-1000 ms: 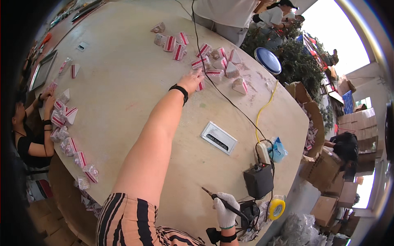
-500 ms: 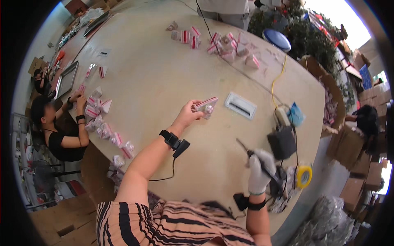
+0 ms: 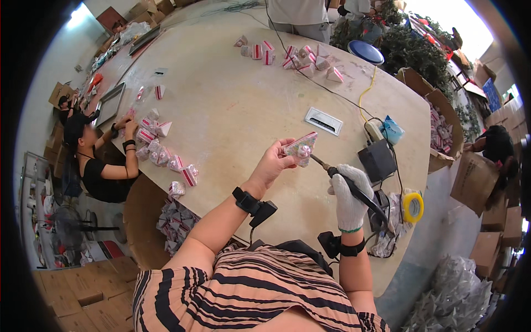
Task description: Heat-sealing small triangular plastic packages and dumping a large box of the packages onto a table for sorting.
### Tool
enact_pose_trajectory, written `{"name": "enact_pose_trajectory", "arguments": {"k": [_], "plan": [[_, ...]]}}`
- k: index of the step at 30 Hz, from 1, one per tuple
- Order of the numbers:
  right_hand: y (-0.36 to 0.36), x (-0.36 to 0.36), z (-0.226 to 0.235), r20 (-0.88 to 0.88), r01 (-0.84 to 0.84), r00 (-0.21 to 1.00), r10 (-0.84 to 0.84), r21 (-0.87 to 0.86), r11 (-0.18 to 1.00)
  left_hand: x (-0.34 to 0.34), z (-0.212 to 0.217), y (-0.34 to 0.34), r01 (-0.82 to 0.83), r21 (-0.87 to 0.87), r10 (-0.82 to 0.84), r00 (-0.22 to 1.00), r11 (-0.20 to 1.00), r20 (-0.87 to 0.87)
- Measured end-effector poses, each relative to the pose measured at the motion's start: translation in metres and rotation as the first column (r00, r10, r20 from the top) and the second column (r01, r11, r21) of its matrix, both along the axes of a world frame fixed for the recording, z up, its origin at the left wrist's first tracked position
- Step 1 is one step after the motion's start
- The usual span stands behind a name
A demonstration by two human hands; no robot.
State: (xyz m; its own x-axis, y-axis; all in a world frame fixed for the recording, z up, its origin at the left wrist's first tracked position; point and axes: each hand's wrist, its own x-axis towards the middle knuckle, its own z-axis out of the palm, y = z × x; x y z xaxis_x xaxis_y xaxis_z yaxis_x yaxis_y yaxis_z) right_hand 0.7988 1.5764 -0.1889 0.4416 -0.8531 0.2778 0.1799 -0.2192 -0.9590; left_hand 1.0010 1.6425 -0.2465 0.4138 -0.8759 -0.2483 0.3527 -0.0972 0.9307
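Observation:
My bare left hand is closed on a wedge like a toy cake slice, with pink stripes and a white swirl. The wedge is held up over the table, its pointed side to the right. My right hand, in a white knit glove, is wrapped round the black handle of a soldering iron. Its thin metal tip points up and left and reaches the wedge's right side; whether they touch I cannot tell. Black bands with small boxes sit on both wrists.
Similar wedges lie at the table's far side and near a seated person at left. On the right are a black box, yellow tape and a blue-white packet. Cables cross the table. Cartons of wedges stand beside it.
My right hand has raised the soldering iron up and left, bringing its tip to the wedge. My left hand with the wedge has shifted right in view, as the head view has also moved.

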Motion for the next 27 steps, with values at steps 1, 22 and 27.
{"name": "enact_pose_trajectory", "arguments": {"k": [1, 22, 27], "plan": [[0.001, -0.002, 0.0, 0.007, 0.001, 1.0, -0.001, -0.003, 1.0, -0.003, 0.002, 0.002, 0.001, -0.003, -0.001, 1.0, 1.0, 0.007], [0.011, -0.006, 0.002, -0.02, -0.046, 0.999, 0.045, -0.056, 0.997, -0.013, 0.012, 0.018, -0.061, -0.063, 0.063, 0.997, 0.996, 0.033], [0.01, -0.004, -0.001, -0.054, -0.02, 0.998, 0.013, -0.131, 0.991, -0.013, 0.015, 0.017, -0.063, -0.065, 0.067, 0.996, 0.996, 0.055]]}}
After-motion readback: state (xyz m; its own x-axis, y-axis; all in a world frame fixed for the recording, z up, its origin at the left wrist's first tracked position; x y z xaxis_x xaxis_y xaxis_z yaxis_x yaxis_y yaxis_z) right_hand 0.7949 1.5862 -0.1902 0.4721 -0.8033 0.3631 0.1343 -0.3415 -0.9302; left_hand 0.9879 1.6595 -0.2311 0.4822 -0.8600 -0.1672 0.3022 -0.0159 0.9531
